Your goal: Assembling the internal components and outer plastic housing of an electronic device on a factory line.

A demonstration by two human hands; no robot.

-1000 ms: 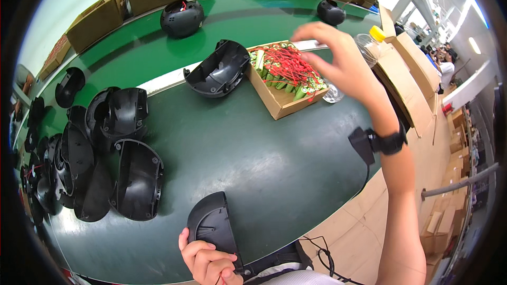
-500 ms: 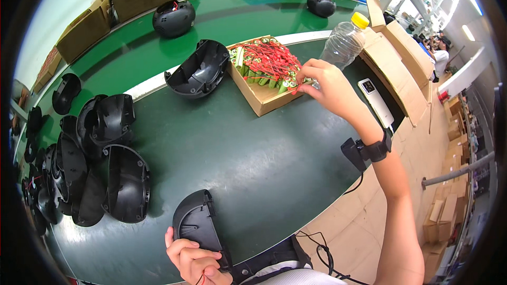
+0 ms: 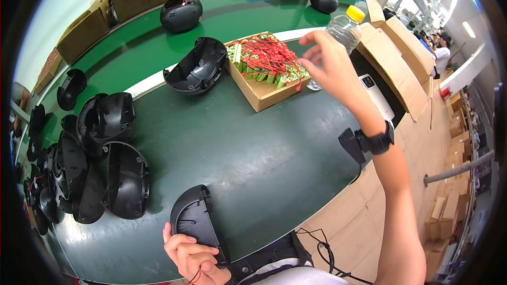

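My left hand [image 3: 193, 256] grips a black plastic half-shell [image 3: 195, 221] at the near edge of the green table. The shell stands with its curved side to the left, and my fingers wrap its lower end. My right hand [image 3: 327, 60] hovers by the right side of a shallow cardboard box [image 3: 262, 100], fingers apart, holding nothing that shows. Green cylindrical battery cells [image 3: 253, 74] with tangled red leads [image 3: 269, 53] fill most of that box. One red lead hangs over its near right rim. Left of the box lies another open black half-shell [image 3: 198, 68].
Several black shells [image 3: 127, 179] are heaped at the left. Behind a pale rail, a green belt carries round black housings [image 3: 181, 15]. A clear bottle with a yellow cap [image 3: 346, 29], a white device [image 3: 376, 95] and an open carton [image 3: 396, 68] stand at the right.
My right hand's fingers have spread from a pinch at the box's right corner, and the hand has lifted slightly away. Housings on the belt have shifted right. My left hand keeps its hold.
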